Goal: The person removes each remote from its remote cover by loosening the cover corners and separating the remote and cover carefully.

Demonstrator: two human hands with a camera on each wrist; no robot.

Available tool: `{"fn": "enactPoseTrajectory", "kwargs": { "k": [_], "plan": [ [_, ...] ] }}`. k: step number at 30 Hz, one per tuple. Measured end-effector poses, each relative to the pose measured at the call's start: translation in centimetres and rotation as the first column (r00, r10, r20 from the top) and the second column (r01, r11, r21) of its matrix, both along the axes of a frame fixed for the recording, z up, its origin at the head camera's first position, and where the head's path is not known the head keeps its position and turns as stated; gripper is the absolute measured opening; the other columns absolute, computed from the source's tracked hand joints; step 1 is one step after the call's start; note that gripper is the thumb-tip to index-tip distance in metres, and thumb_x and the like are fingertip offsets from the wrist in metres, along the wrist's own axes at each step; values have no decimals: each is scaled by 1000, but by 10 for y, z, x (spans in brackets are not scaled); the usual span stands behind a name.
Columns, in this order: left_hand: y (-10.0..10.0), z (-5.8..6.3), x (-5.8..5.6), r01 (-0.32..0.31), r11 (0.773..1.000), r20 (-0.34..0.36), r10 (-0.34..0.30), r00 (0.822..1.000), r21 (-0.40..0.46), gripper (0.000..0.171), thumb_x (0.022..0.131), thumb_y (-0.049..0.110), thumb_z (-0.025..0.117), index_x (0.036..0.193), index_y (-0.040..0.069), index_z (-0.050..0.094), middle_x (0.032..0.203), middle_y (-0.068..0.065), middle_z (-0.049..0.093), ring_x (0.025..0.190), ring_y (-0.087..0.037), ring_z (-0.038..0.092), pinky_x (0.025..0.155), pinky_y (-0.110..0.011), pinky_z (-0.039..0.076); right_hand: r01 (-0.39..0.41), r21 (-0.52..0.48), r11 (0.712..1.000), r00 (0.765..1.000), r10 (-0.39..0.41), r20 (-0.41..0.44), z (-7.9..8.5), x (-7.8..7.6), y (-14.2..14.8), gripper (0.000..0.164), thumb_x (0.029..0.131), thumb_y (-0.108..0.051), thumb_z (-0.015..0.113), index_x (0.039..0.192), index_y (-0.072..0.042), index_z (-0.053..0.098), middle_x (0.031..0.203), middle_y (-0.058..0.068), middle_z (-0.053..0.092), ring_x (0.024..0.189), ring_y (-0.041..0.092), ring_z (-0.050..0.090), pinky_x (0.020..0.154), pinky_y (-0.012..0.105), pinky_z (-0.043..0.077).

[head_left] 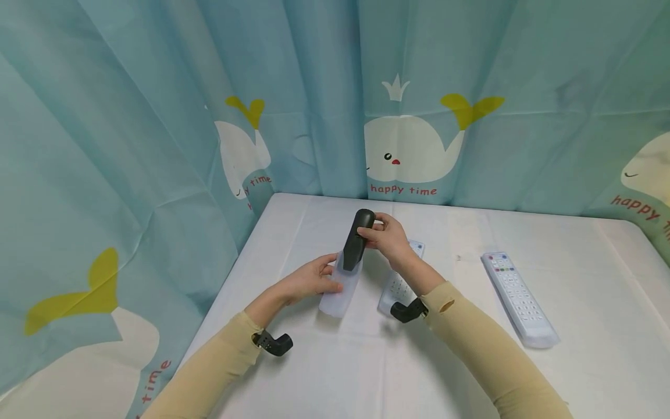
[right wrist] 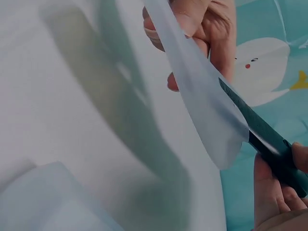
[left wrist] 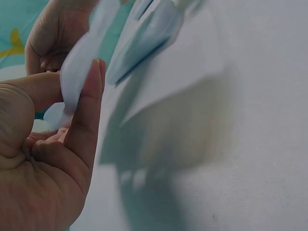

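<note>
A black remote control (head_left: 356, 247), its lower end inside a translucent white sleeve (head_left: 337, 299), is held up over the table. My right hand (head_left: 388, 240) grips the remote near its upper end, thumb on one side and fingers on the other. The sleeve is pinched between thumb and fingers of my left hand (head_left: 310, 278). From the right wrist view, the black remote (right wrist: 269, 144) enters the open mouth of the sleeve (right wrist: 211, 115) at a slant. The left wrist view shows the sleeve (left wrist: 79, 67) edge-on between thumb and finger; the remote is hidden there.
Partly under my right forearm lies a white remote control (head_left: 396, 288) in a clear cover. Another covered white remote (head_left: 520, 297) rests farther right on the white table (head_left: 335, 378). A blue curtain (head_left: 324, 87) with whales hangs behind and to the left.
</note>
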State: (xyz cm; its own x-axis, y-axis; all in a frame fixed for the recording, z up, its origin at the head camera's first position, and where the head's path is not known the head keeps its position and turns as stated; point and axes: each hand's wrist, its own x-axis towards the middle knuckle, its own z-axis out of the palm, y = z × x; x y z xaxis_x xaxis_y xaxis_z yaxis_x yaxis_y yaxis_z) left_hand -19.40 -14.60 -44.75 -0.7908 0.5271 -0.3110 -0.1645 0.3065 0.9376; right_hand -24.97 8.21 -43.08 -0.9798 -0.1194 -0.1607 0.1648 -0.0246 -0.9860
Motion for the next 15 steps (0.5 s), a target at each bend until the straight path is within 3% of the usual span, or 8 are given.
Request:
{"fn": "enactPoseTrajectory", "kwargs": {
  "k": [3,8,15],
  "plan": [
    [2,-1,0,-22,1000,7,22,1000,-11,80,97,12,72,160,6,23,132,-17,63,118,-27,61,97,-44,52,-5,-10,1000,1000,5,-3,-1,1,1,57,96,-8,71,146,1,45,125,24,66,86,15,73,81,30,60],
    [5,-2,-2,-120,991,-10,119,993,-64,64,99,29,70,152,10,38,132,-13,63,117,-24,61,94,-46,52,-51,-36,998,999,51,-5,-1,4,1,58,97,-7,70,147,2,42,126,26,66,90,18,73,86,33,59],
    [10,-3,-2,-153,987,-25,152,988,-51,65,98,21,71,153,8,38,125,-13,67,112,-23,63,89,-41,53,-106,-1,994,994,106,-25,0,7,0,65,95,-6,72,150,-3,40,124,23,67,103,26,71,93,38,56]
  ]
}}
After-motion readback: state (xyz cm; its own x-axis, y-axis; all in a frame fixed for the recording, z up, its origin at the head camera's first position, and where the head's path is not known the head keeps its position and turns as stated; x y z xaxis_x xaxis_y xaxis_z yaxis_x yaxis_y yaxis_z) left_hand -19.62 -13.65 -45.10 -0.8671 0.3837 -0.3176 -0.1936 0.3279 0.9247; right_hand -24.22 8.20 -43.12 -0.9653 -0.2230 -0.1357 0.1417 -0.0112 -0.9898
